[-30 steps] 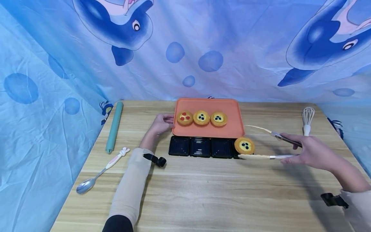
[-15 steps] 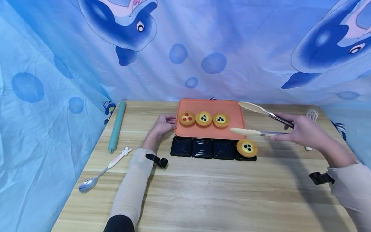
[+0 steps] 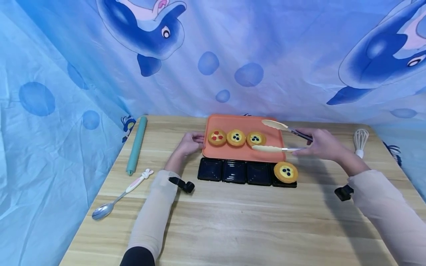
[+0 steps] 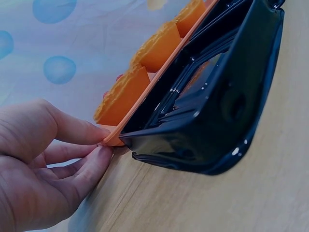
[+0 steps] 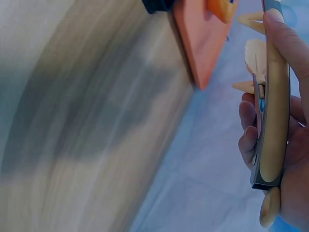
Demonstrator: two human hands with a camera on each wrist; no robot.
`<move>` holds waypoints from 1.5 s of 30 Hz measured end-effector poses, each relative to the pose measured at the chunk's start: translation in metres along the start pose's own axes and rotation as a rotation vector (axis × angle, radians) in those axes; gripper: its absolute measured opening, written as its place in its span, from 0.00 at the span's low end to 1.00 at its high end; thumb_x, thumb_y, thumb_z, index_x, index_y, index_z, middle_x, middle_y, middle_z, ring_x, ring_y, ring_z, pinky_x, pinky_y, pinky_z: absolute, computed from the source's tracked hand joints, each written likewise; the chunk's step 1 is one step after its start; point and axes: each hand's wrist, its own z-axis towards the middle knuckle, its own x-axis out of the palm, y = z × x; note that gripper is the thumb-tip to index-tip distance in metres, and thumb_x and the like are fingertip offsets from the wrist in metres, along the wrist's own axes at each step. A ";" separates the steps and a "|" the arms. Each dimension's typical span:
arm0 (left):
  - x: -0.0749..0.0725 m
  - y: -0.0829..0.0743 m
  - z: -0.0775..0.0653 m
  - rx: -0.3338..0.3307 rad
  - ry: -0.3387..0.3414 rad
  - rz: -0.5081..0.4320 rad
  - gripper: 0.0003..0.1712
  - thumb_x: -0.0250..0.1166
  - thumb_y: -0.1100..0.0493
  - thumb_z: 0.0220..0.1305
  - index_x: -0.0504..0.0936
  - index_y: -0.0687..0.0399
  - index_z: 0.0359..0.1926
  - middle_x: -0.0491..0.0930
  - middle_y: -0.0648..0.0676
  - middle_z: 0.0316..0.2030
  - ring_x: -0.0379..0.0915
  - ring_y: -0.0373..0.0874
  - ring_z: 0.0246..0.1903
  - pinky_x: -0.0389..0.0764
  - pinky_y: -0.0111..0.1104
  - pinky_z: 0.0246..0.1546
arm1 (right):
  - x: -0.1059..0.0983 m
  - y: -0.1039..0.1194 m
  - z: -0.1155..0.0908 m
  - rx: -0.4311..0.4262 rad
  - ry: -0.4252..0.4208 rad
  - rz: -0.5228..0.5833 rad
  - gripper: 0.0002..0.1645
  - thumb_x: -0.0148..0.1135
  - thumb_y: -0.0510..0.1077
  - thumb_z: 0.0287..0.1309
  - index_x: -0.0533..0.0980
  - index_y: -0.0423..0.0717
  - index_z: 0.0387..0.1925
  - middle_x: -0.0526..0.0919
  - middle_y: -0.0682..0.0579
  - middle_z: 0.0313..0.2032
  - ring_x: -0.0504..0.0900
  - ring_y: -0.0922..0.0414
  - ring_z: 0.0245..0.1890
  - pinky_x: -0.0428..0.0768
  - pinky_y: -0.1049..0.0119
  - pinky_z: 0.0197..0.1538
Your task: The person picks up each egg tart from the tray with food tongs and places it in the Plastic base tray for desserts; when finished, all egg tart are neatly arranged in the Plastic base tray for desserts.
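My left hand (image 3: 189, 143) pinches the left edge of an orange tray (image 3: 229, 121) between thumb and fingers. On the tray sit three egg tarts in a row: one red-topped tart (image 3: 217, 137) and two with dark berries, the middle tart (image 3: 236, 137) and the right tart (image 3: 256, 138). My right hand (image 3: 321, 145) grips food tongs (image 3: 271, 149) with pale tips, spread apart with nothing between them. Their near tip overlaps the right tart's lower edge in the head view. A fourth tart (image 3: 285, 172) rests in the rightmost compartment of the black tray (image 3: 234, 171).
Directly in front of the orange tray lies the black compartment tray. A green rolling pin (image 3: 137, 146) and a spoon (image 3: 119, 195) with a rabbit handle lie at the left. A whisk (image 3: 360, 142) is at the right, behind my right forearm. A blue dolphin curtain (image 3: 226, 44) hangs behind the table.
The tongs have released the fourth tart in the black tray. My right hand has carried them up and left over the orange tray. My left hand stays at the tray's edge.
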 end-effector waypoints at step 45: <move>0.002 0.000 0.000 -0.023 -0.012 -0.035 0.33 0.63 0.80 0.52 0.73 0.70 0.62 0.77 0.66 0.52 0.75 0.55 0.52 0.81 0.35 0.51 | -0.002 0.017 -0.011 -0.142 -0.085 -0.092 0.41 0.76 0.55 0.50 0.76 0.37 0.61 0.68 0.58 0.16 0.60 0.63 0.12 0.63 0.67 0.18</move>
